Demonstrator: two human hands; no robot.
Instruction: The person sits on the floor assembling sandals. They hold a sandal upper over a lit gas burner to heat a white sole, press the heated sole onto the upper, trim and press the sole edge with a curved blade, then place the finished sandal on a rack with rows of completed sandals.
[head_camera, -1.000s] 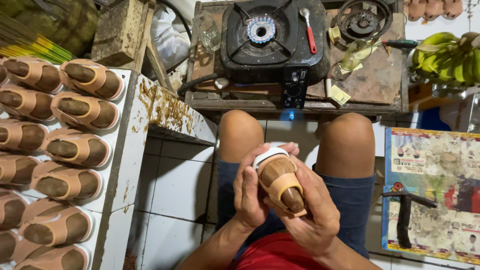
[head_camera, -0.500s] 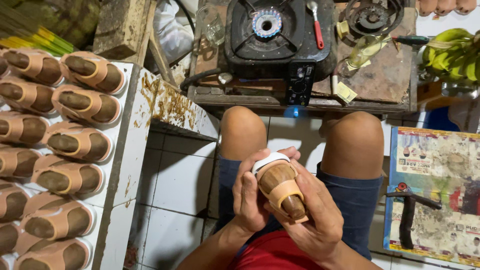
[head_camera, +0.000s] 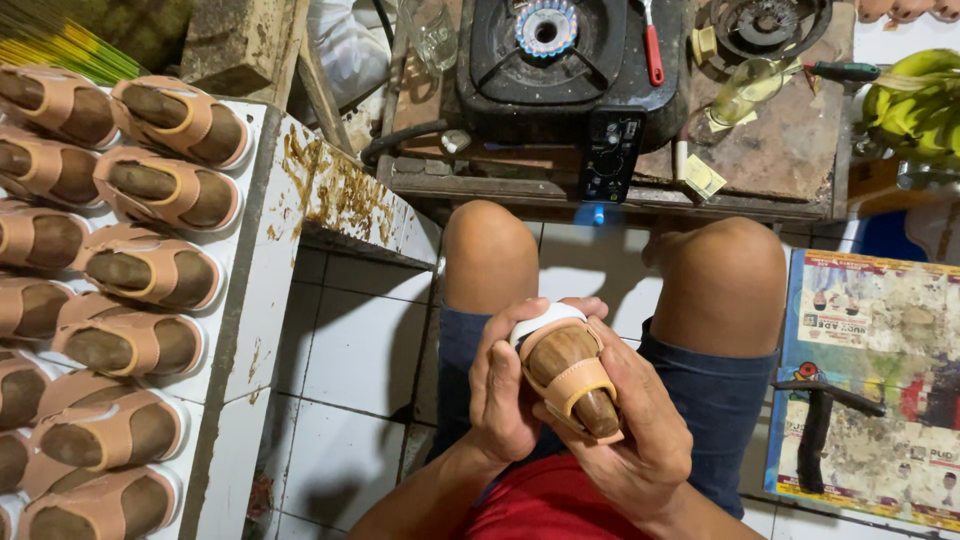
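- The sandal (head_camera: 567, 375), a tan strapped upper fitted over a brown wooden form with a white sole edge, sits in the person's lap, above the blue shorts and between the two bare knees.
- Its long axis runs on a slant: the white-rimmed end points up and left, away from the body toward the left knee, and the open brown end points down and right, toward the red shirt.
- The strapped top faces the camera; the sole side is turned away into the palms.
- The left hand (head_camera: 503, 388) cups the sandal's left flank, its fingers (head_camera: 560, 308) curled over the white-edged far end and clenched on it.
- The right hand (head_camera: 640, 425) wraps under and along the right flank, the thumb lying beside the strap, also grasping the sandal.
- On the white counter (head_camera: 262, 270) to the left, well apart from the hands, rows of finished sandals (head_camera: 150, 270) lie side by side.
- Ahead of the knees stands a black gas stove (head_camera: 570, 60) on a stained wooden bench.
- A hammer (head_camera: 815, 430) lies on printed paper at the right.
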